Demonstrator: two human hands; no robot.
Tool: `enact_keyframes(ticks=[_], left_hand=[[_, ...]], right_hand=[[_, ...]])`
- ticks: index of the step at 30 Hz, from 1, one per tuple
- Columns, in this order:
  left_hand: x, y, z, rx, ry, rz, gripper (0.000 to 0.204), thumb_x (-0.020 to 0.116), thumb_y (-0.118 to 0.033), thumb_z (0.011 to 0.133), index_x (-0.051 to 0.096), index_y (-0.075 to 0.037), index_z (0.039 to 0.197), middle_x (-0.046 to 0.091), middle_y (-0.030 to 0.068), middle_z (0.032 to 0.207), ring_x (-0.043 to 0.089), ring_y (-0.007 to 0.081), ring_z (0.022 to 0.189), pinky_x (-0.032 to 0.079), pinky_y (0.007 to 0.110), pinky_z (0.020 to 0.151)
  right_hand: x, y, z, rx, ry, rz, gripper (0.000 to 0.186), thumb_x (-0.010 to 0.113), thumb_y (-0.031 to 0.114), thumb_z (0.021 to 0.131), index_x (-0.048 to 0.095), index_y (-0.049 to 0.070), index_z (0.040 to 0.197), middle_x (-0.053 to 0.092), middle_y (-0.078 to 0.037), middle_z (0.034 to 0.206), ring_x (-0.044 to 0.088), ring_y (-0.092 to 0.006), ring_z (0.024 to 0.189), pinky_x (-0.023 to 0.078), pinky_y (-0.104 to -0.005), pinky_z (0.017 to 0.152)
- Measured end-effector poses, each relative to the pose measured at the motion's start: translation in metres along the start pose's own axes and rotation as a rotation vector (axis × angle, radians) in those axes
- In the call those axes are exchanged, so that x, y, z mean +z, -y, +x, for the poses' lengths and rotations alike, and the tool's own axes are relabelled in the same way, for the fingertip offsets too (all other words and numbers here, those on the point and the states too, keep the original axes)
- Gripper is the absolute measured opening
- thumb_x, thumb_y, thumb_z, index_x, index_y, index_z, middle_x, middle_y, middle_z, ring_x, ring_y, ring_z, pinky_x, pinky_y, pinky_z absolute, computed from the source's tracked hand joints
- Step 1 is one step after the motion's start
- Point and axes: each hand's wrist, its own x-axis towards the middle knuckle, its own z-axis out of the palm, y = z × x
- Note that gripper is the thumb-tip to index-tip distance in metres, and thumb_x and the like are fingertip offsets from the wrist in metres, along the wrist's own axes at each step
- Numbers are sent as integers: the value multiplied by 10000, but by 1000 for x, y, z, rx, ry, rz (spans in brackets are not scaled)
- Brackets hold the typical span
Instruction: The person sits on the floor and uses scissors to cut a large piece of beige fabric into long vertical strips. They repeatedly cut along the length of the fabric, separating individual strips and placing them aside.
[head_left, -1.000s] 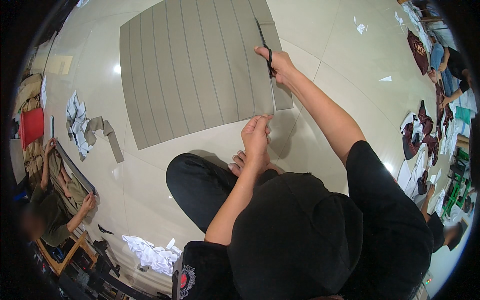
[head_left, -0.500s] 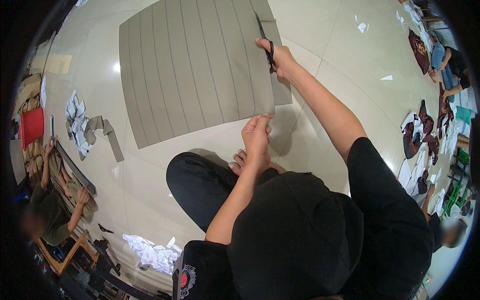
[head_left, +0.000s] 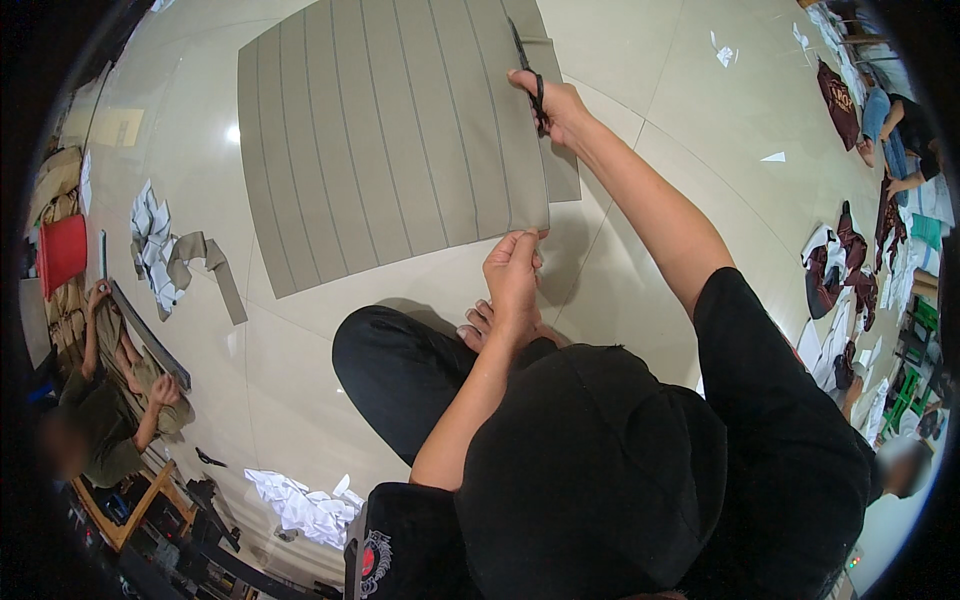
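Grey-brown sheet (head_left: 380, 140) with dark lines is spread on the shiny cream tile floor (head_left: 700, 110), its near right corner pinched by the left hand (head_left: 514, 265), and farther up its right side black scissors (head_left: 522, 60) are held in the right hand (head_left: 560, 108). Off to the left, crumpled white scraps (head_left: 150, 235) are strewn by a bent grey-brown strip (head_left: 228, 285). Beyond, a red flat thing (head_left: 62, 257) is seen at left, dark red cloth (head_left: 850, 245) at right.

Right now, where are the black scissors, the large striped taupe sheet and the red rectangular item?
Black scissors (head_left: 523, 55), head view: on the blade.
Large striped taupe sheet (head_left: 404, 140), head view: between two stripes.
Red rectangular item (head_left: 63, 256), head view: broad face.
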Motion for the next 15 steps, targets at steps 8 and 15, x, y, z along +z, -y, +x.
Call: enact_keyframes(ticks=[8, 15], left_hand=[[0, -4, -3, -14, 6, 41, 216, 629, -255, 981, 730, -67, 1010, 470, -84, 658, 365, 25, 559, 283, 213, 486], [0, -2, -2, -11, -9, 12, 192, 641, -224, 972, 747, -64, 972, 489, -79, 633, 380, 22, 541, 290, 216, 482]], right_hand=[[1, 0, 0, -12, 14, 3, 404, 874, 307, 766, 532, 98, 716, 479, -13, 617, 434, -119, 483, 370, -291, 422], [0, -2, 5, -18, 3, -9, 404, 869, 300, 773, 527, 101, 693, 477, -15, 590, 427, -118, 459, 369, -286, 403]])
